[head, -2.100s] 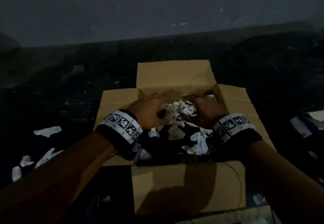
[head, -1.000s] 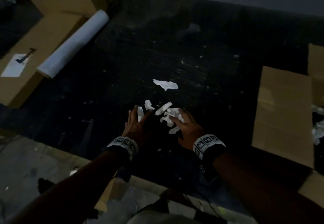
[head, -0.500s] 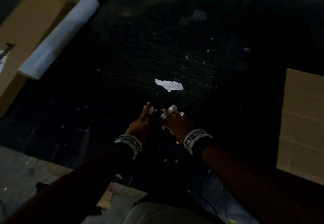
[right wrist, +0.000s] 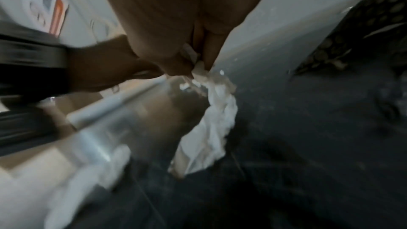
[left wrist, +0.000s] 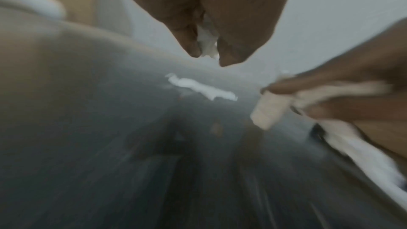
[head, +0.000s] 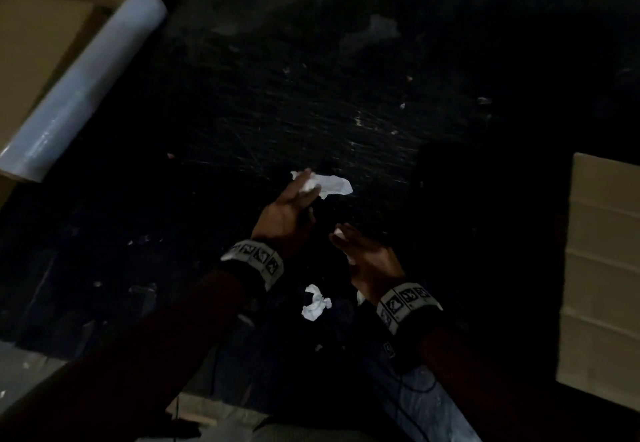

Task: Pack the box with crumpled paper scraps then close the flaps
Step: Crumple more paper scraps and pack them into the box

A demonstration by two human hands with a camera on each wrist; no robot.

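Note:
White crumpled paper scraps lie on a dark floor. My left hand (head: 304, 188) stretches forward over the far flat scrap (head: 334, 184), and in the left wrist view that hand (left wrist: 209, 58) pinches a small wad (left wrist: 207, 41) above that scrap (left wrist: 200, 90). My right hand (head: 341, 233) is nearer and to the right, and a bit of white shows at its fingertips. In the right wrist view it (right wrist: 198, 70) grips a hanging bunch of paper (right wrist: 211, 119). One loose crumpled scrap (head: 316, 303) lies between my wrists. Only a flap of the box (head: 602, 268) shows at the right edge.
A white roll of film (head: 79, 88) lies at the upper left against flat cardboard (head: 31, 33). A lighter strip of floor (head: 27, 372) runs along the near left. Tiny paper flecks dot the dark surface.
My left hand has reached forward to the far scrap. My right hand has drawn back to the right with its paper. A crumpled scrap now lies between my wrists.

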